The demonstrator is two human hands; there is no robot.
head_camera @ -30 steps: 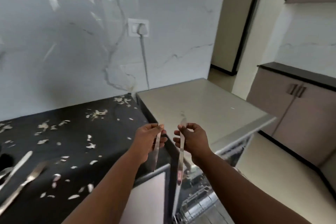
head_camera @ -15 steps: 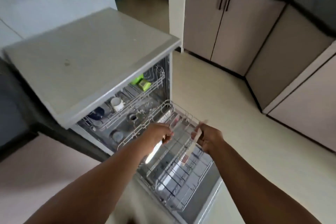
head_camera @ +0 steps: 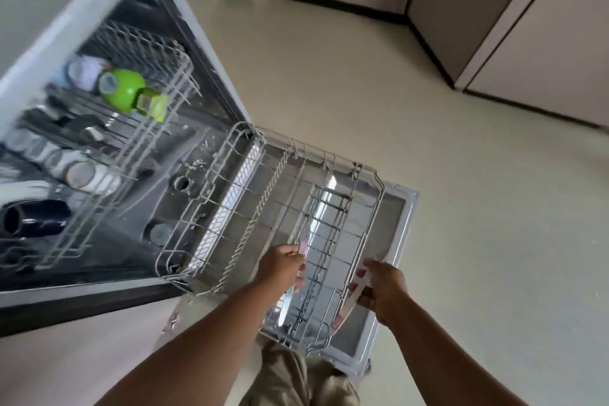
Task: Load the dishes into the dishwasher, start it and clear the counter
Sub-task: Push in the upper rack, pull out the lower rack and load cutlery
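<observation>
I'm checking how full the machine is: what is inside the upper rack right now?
The upper rack holds a green cup, a dark mug, and pale cups on their sides. Motion blur hides anything smaller.

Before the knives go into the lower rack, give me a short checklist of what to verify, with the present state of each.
1. Dishwasher door fully down: ok.
2. Lower rack pulled out over the door: ok.
3. Left hand grips one knife: ok, fingers curled round it, blade down over the rack.
4. Right hand grips the other knife: ok, also held over the rack.
5. Free slot under the knives: ok, the near part of the rack shows only bare wire.
6. Upper rack out of the way: ok, it sits back to the left, holding a green cup and other dishes.
</observation>
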